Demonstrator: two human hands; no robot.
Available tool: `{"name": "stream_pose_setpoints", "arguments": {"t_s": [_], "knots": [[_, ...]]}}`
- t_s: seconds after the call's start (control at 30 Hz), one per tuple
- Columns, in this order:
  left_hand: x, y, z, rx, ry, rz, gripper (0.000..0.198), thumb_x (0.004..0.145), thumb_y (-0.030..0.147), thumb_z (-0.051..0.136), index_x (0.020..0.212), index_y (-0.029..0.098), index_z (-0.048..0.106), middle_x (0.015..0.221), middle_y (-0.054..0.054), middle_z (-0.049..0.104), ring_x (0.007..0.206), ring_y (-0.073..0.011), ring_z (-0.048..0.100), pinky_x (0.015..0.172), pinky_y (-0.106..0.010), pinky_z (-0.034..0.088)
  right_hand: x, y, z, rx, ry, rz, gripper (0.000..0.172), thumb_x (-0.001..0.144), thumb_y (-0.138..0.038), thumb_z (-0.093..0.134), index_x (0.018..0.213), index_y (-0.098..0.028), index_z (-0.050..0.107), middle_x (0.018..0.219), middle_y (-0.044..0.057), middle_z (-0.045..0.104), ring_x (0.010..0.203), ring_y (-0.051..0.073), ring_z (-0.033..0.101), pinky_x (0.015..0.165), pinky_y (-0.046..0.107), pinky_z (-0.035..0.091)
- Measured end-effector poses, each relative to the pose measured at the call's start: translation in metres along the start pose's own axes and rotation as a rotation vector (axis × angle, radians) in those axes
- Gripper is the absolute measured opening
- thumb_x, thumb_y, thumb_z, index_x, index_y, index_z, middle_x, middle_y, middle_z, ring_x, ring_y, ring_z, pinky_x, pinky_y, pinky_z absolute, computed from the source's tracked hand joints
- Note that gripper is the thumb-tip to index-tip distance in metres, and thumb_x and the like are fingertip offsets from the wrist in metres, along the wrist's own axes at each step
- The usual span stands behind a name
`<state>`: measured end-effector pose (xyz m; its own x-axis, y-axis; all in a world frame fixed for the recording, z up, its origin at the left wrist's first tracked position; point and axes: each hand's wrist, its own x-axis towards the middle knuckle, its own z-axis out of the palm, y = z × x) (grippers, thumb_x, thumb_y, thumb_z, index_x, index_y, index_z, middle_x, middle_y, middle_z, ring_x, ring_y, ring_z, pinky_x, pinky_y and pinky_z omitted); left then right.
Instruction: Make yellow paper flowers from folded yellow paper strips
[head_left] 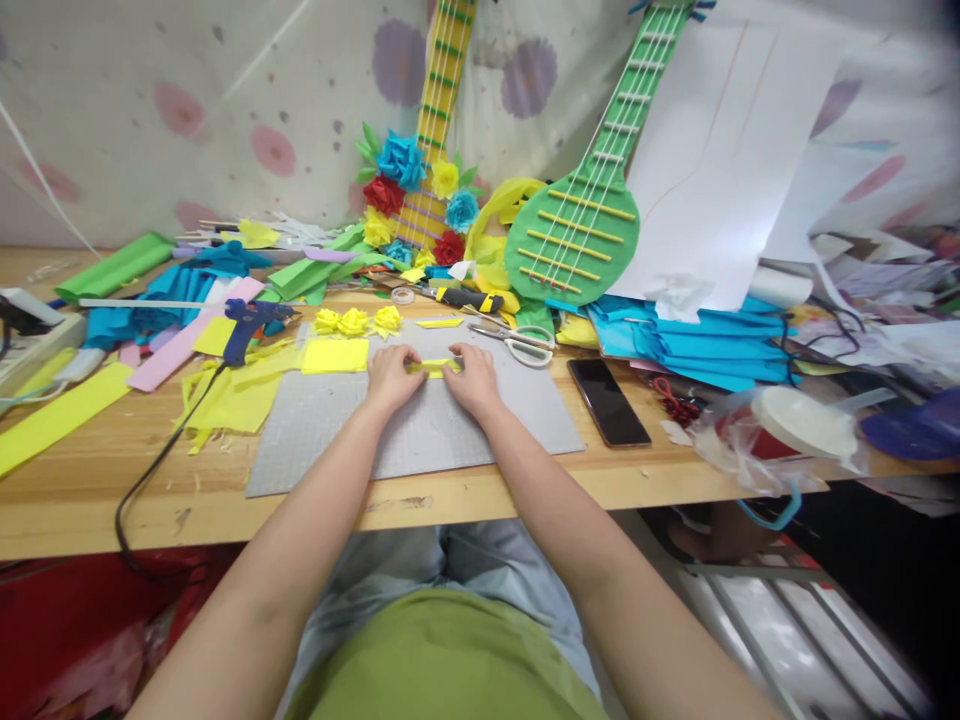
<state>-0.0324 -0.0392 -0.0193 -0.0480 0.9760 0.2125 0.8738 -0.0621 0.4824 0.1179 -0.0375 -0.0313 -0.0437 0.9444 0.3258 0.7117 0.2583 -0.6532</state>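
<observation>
A narrow strip of folded yellow crepe paper (pixel 433 368) lies between my hands over the grey cutting mat (pixel 427 440). My left hand (pixel 393 376) pinches its left end, and my right hand (pixel 474 378) pinches the right end. Left of my left hand rests a flat yellow paper piece (pixel 334 356). Behind that sit several small yellow paper flowers (pixel 352 321). Another thin yellow strip (pixel 439 323) lies beyond my hands. White-handled scissors (pixel 528 347) are to the right, at the mat's far edge.
A blue glue gun (pixel 251 325) with a trailing cord stands at left among paper scraps. A phone (pixel 608 403) lies right of the mat. Green (pixel 574 235) and yellow (pixel 442 110) paper instruments lean at the back. A bagged cup (pixel 784 430) stands near the right edge.
</observation>
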Motion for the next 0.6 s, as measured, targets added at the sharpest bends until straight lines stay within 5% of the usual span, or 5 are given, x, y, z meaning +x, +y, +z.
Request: {"name": "stream_pose_setpoints", "arguments": {"t_s": [0.33, 0.6], "knots": [[-0.0032, -0.0014, 0.0022, -0.017, 0.037, 0.053, 0.015, 0.066, 0.029, 0.061, 0.080, 0.021, 0.058, 0.091, -0.005, 0.060, 0.092, -0.0237, 0.050, 0.083, -0.038, 0.037, 0.0030, -0.0039, -0.0020, 0.052, -0.078, 0.050, 0.028, 0.082, -0.041, 0.049, 0.098, -0.022, 0.060, 0.092, 0.004, 0.065, 0.093, 0.020, 0.051, 0.084, 0.035, 0.039], [-0.0053, -0.0020, 0.0028, -0.131, 0.054, 0.077, 0.028, 0.066, 0.022, 0.056, 0.094, 0.022, 0.057, 0.098, -0.002, 0.063, 0.092, -0.0203, 0.052, 0.087, -0.036, 0.037, 0.0036, 0.0043, 0.0009, 0.052, -0.076, 0.032, 0.026, 0.072, -0.013, 0.052, 0.095, -0.023, 0.060, 0.088, 0.000, 0.064, 0.089, 0.016, 0.051, 0.082, 0.031, 0.040]]}}
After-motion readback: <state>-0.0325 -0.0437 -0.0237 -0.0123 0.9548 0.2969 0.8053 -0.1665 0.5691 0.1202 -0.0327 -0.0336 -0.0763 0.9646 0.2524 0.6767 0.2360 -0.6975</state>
